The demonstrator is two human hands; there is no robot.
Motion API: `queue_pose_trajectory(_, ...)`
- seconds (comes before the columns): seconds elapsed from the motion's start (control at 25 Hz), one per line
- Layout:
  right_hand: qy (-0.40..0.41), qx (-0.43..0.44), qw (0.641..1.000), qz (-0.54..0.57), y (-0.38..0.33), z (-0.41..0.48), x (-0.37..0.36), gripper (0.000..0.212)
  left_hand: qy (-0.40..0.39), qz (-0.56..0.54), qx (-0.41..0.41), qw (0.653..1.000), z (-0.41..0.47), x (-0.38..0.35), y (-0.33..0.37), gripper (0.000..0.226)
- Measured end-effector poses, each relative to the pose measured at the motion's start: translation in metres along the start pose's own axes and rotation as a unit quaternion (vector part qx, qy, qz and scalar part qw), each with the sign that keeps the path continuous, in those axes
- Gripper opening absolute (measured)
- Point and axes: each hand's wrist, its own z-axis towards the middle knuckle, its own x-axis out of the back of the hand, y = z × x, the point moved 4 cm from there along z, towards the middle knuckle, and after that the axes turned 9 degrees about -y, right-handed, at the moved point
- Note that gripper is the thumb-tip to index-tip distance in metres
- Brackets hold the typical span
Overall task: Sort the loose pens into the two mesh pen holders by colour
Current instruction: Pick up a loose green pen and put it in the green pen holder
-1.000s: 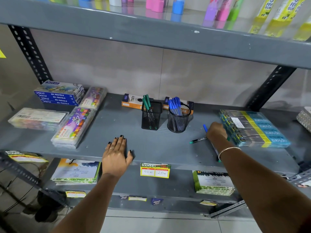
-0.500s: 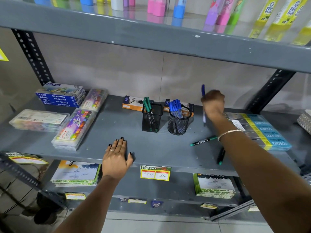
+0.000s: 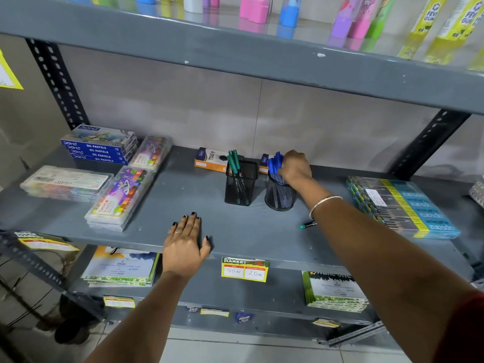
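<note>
Two black mesh holders stand mid-shelf. The square holder (image 3: 239,191) on the left has green pens (image 3: 234,159) in it. The round holder (image 3: 279,199) to its right has several blue pens (image 3: 273,163). My right hand (image 3: 296,167) hovers over the round holder, fingers closed around a blue pen among the others. One loose green pen (image 3: 307,225) lies on the shelf, partly hidden under my right forearm. At the front edge of the shelf my left hand (image 3: 187,241) rests flat, fingers spread and holding nothing.
Oil pastel boxes (image 3: 99,149) and clear crayon cases (image 3: 120,197) fill the shelf's left side. A shrink-wrapped pack (image 3: 408,205) lies at the right. Orange boxes (image 3: 209,159) sit behind the holders. The upper shelf (image 3: 262,56) hangs overhead. A price tag (image 3: 245,269) sticks to the front lip.
My right hand picked a blue pen off the shelf on the right, lifted it, and brought it left and down onto the round holder. My left hand stayed put.
</note>
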Motion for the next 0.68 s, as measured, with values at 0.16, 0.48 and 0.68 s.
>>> queue_pose_trajectory(0.16,-0.015,-0.012,1.0,0.015,0.007,0.004,-0.005,0.023,0.003,0.002,-0.001,1.0,0.0,0.001,0.0,0.064)
queue_pose_trajectory(0.48,0.022,-0.147,0.988,0.051,0.087,-0.003,0.022,0.02,-0.008,0.006,0.003,1.0,0.0,-0.001,0.0,0.068)
queue_pose_trajectory(0.68,-0.066,-0.226,0.972,0.018,0.137,-0.031,-0.034,0.011,-0.007,0.003,0.002,1.0,-0.002,0.001,0.001,0.07)
